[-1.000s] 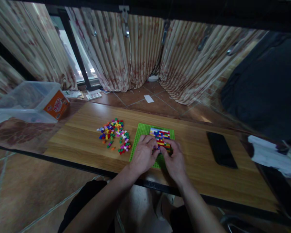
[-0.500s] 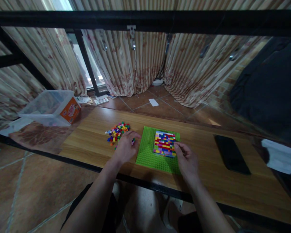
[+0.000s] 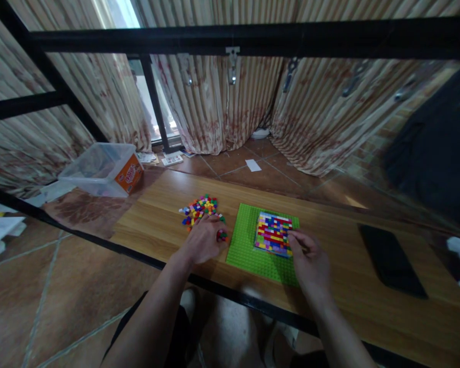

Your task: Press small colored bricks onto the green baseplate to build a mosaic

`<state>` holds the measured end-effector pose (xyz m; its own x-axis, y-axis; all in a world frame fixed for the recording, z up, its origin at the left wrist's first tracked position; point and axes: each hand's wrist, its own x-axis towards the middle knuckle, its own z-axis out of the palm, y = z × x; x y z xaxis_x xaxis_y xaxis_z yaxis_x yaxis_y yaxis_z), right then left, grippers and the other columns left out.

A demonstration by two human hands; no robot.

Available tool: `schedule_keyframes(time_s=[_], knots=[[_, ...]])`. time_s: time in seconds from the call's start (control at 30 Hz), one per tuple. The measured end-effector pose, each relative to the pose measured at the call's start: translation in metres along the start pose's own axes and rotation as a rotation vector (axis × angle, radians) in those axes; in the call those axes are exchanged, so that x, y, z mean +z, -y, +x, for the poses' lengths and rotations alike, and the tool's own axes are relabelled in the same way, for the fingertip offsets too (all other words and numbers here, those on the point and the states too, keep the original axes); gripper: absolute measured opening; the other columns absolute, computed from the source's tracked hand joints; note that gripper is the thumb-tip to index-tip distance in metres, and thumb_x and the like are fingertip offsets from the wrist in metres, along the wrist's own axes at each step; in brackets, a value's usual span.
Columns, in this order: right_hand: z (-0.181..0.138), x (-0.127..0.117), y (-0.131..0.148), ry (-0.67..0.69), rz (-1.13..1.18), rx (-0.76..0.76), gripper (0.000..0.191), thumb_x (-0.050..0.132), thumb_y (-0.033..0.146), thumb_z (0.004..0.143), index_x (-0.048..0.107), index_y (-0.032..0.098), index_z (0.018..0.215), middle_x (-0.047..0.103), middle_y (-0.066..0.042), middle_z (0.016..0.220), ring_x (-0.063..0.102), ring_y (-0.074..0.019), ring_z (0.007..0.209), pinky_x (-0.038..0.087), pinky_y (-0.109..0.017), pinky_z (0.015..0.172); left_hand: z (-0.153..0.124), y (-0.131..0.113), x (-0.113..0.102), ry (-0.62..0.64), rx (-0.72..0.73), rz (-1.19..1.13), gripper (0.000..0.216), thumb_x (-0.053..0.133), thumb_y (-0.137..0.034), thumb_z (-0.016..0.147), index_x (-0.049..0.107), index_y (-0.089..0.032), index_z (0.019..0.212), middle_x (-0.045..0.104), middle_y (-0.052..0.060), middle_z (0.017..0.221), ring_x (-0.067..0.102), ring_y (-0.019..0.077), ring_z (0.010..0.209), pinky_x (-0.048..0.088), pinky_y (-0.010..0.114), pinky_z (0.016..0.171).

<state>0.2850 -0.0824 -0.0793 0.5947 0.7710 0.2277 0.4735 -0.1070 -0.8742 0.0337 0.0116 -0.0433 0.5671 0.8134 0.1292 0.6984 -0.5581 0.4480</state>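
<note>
My left hand is over the near edge of a pile of small coloured toy bricks, its fingers curled downward. A few red and green bricks show in the bend of its thumb and fingers. My right hand is closed in a pinch at the right edge of a rectangular block of multicoloured bricks. Whatever sits between those fingertips is hidden. The block lies on a green studded baseplate, towards its right side.
The wooden table carries a black phone-like slab on the right. Beyond the table's left end stands a clear plastic box with an orange label. A black metal bar crosses in front of curtains.
The view has shifted, so everything sits further right. My left hand has moved from beside the baseplate back over the brick pile, fingers bending down. My right hand stays at the block's edge.
</note>
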Motion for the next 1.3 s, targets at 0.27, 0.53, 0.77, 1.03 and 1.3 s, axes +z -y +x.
schedule_keyframes(time_s=[0.27, 0.53, 0.77, 1.03, 1.3], knots=[[0.000, -0.001, -0.004, 0.030, 0.009, -0.005, 0.034, 0.059, 0.050, 0.083, 0.075, 0.021, 0.092, 0.068, -0.011, 0.112, 0.063, -0.0273, 0.103, 0.047, -0.047, 0.094, 0.002, 0.026, -0.002, -0.077, -0.029, 0.022, 0.024, 0.068, -0.011, 0.071, 0.074, -0.023, 0.091, 0.071, 0.007, 0.102, 0.064, 0.0268, 0.102, 0.049, 0.046, 0.097], [0.001, -0.001, -0.003, 0.030, 0.005, 0.011, 0.033, 0.061, 0.051, 0.081, 0.076, 0.022, 0.088, 0.071, -0.011, 0.109, 0.065, -0.0273, 0.100, 0.048, -0.046, 0.093, 0.011, 0.049, -0.021, -0.263, -0.231, 0.097, 0.030, 0.053, -0.005, 0.078, 0.074, -0.020, 0.094, 0.071, 0.010, 0.099, 0.064, 0.0268, 0.099, 0.052, 0.041, 0.090], [0.001, -0.003, -0.002, 0.058, -0.026, 0.043, 0.033, 0.061, 0.051, 0.082, 0.075, 0.022, 0.087, 0.073, -0.010, 0.105, 0.066, -0.0280, 0.098, 0.049, -0.045, 0.092, 0.044, 0.046, 0.005, -0.318, -0.200, 0.078, 0.038, 0.052, -0.018, 0.090, 0.061, -0.015, 0.127, 0.064, 0.013, 0.132, 0.056, 0.0269, 0.122, 0.043, 0.046, 0.106], [0.004, -0.003, -0.005, 0.055, -0.023, 0.033, 0.033, 0.060, 0.051, 0.081, 0.076, 0.022, 0.086, 0.075, -0.011, 0.101, 0.068, -0.0279, 0.094, 0.051, -0.044, 0.087, 0.042, 0.028, 0.011, -0.187, -0.192, 0.132, 0.029, 0.057, -0.029, 0.091, 0.066, -0.020, 0.117, 0.064, 0.010, 0.133, 0.051, 0.0277, 0.129, 0.034, 0.051, 0.112], [0.005, -0.003, -0.005, 0.052, -0.038, 0.015, 0.033, 0.060, 0.051, 0.081, 0.076, 0.022, 0.086, 0.074, -0.011, 0.104, 0.067, -0.0278, 0.095, 0.050, -0.044, 0.088, 0.016, 0.020, 0.005, -0.139, -0.085, 0.086, 0.021, 0.058, -0.022, 0.090, 0.072, -0.021, 0.105, 0.073, 0.007, 0.113, 0.061, 0.0239, 0.113, 0.042, 0.045, 0.105]])
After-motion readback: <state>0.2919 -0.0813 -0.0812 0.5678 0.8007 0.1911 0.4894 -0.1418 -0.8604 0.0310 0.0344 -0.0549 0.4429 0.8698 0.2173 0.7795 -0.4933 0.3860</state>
